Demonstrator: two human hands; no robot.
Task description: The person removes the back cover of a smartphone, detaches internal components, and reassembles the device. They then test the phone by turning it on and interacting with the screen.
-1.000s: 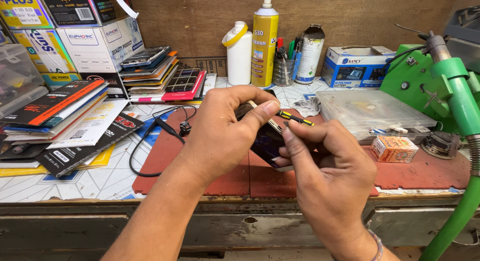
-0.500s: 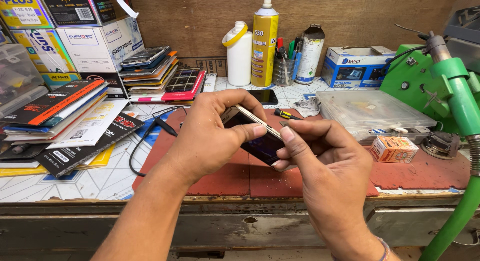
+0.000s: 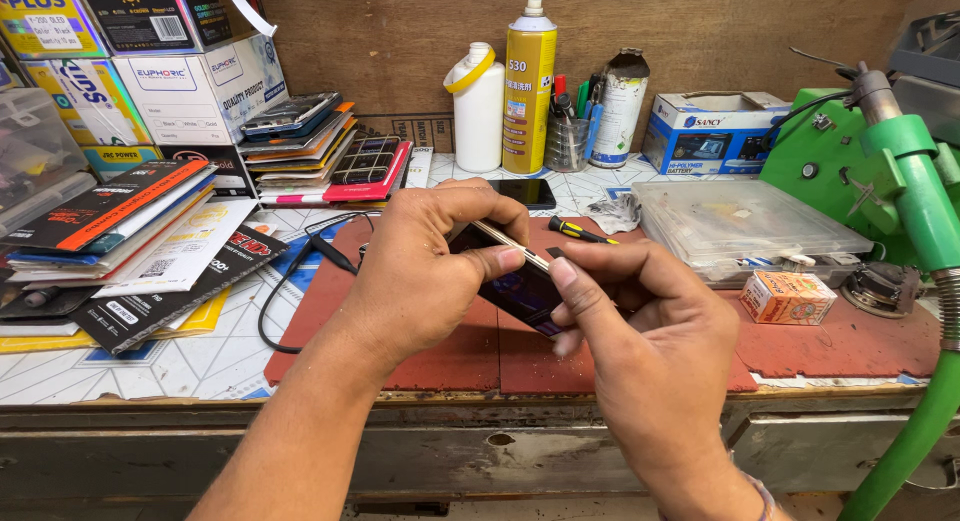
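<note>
Left hand [image 3: 425, 266] grips dark phone [image 3: 520, 286] by upper edge, fingers curled over, thumb pressed on face. Right hand [image 3: 650, 331] pinches phone's near edge between thumb and forefinger. Phone held tilted above red mat [image 3: 830, 346], clear of bench. Small screwdriver [image 3: 580, 231] lies on mat just behind. Second phone [image 3: 525, 192] lies flat beyond. Clear plastic box [image 3: 740, 221] to right.
</note>
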